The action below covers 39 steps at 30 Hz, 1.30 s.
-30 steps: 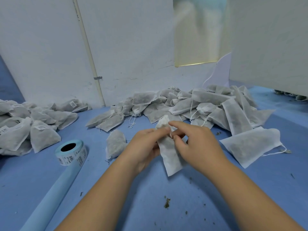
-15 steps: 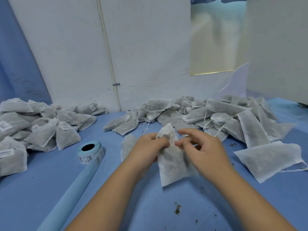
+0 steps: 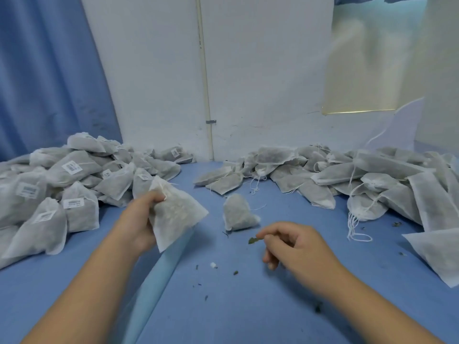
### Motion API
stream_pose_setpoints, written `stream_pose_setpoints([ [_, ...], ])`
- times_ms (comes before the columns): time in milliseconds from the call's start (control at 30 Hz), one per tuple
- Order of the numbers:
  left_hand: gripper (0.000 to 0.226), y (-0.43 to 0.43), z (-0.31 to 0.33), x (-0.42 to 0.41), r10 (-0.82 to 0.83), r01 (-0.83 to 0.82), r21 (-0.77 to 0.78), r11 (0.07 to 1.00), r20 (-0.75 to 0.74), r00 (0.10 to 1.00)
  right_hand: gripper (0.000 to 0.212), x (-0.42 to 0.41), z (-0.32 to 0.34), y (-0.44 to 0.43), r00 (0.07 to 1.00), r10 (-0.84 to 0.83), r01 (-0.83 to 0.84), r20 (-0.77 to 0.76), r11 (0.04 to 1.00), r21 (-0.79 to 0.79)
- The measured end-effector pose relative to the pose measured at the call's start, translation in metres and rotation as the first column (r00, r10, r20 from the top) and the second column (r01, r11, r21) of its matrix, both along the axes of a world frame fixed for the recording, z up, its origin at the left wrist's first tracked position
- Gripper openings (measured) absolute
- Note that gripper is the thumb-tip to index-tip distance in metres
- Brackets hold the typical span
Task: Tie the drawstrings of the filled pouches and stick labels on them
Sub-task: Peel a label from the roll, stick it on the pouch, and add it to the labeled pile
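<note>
- blue table (image 3: 248, 306), white wall (image 3: 260, 70), blue curtain (image 3: 44, 70) on the left.
- labelled pouches (image 3: 74, 175) heaped left, another heap (image 3: 372, 175) right.
- left hand (image 3: 139, 219) grasps pouch (image 3: 176, 214); right hand (image 3: 295, 247) pinches leaf scrap (image 3: 252, 240).

The head camera (one wide view) looks down across the near table (image 3: 248, 306) toward the wall (image 3: 260, 70).

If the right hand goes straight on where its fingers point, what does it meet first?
Probably the lone pouch, up-left of the right hand pinching a leaf scrap; depth is unclear.
</note>
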State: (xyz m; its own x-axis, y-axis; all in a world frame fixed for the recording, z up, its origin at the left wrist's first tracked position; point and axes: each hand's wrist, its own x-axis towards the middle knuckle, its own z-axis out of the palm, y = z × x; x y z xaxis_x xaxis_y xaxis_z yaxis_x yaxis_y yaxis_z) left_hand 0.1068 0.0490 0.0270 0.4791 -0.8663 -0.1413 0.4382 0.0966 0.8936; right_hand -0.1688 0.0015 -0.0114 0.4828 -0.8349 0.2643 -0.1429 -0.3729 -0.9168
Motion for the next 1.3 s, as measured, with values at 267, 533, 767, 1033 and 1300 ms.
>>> stream_pose_setpoints([
  [267,0.030,0.013,-0.024,0.041,-0.058,0.060,0.005,0.998,-0.196,0.979,0.020,0.077,0.001,-0.007,0.950,0.063,-0.095,-0.306,0.991,-0.091],
  [533,0.025,0.005,-0.038,0.046,-0.081,0.091,0.031,0.995,-0.228,0.970,0.007,0.156,-0.013,-0.043,0.906,-0.141,0.050,-0.399,0.972,-0.231],
  [767,0.031,0.001,-0.040,0.047,-0.148,0.175,0.068,0.982,-0.293,0.945,0.010,0.173,-0.031,-0.044,0.943,-0.160,0.068,-0.292,0.951,-0.301],
  [1033,0.033,-0.003,-0.043,0.038,-0.184,0.226,0.105,0.969,-0.310,0.933,0.009,0.173,-0.036,-0.044,0.960,-0.148,0.084,-0.237,0.961,-0.262],
  [1300,0.018,0.009,-0.037,0.023,-0.195,0.243,0.154,0.958,-0.273,0.942,0.045,0.169,-0.036,-0.040,0.963,-0.053,-0.018,-0.266,0.966,-0.259],
])
